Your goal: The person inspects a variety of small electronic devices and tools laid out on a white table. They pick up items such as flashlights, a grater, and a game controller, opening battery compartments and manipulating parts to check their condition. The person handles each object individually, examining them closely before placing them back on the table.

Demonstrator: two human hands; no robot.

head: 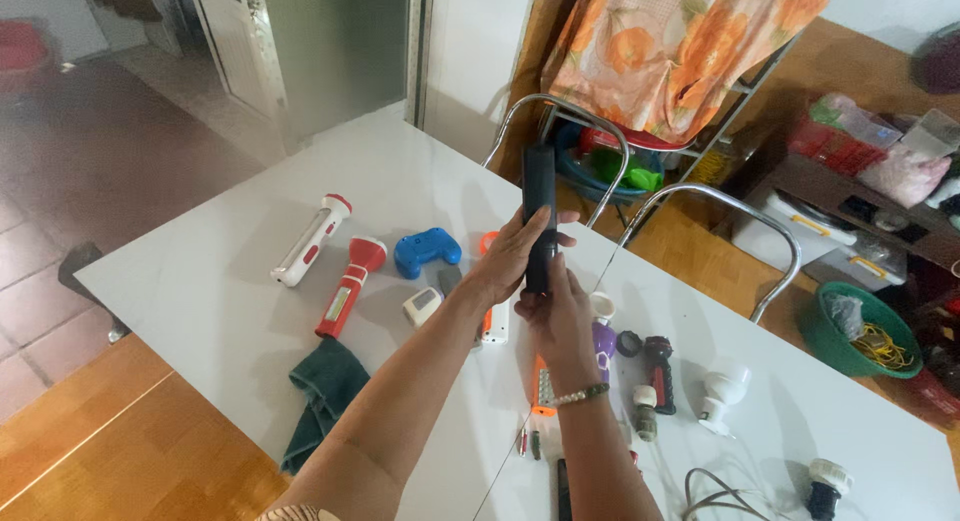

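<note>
A: Quick pass, left to right. Far left of your fingers, what's lying on the surface (200, 311)?

B: White torch with red ends (311, 240), then a red torch (349, 287) beside it, and a dark green cloth (322, 393) hanging at the near edge below them. Closer to your fingers, a blue game controller (427, 252) and a small white gadget (422, 306), both just left of your left forearm.

A: Now your hands.

B: Your left hand (515, 256) has its fingers (537, 227) wrapped round the middle of a long black torch-like tube (539, 196), held upright above the surface, clear of it. Your right hand (556, 306) closes its fingers round the lower end of the same tube, just under the left. Both are closed on it, not spread.

A: Right of your fingers?

B: Purple-and-white piece (603, 339), orange torch (541, 386) partly under your right wrist, black-and-red piece (659, 373), white lamp holder (723, 391), cable (712, 493) and another socket (826, 481) near the corner.

A: How far along?

B: My read: early. You've got the tube lifted and gripped at both ends of the hold, but it looks whole, nothing visibly off it. Can't tell whether the bottom cap is loosened; your right hand hides it. The others lie untouched.
</note>
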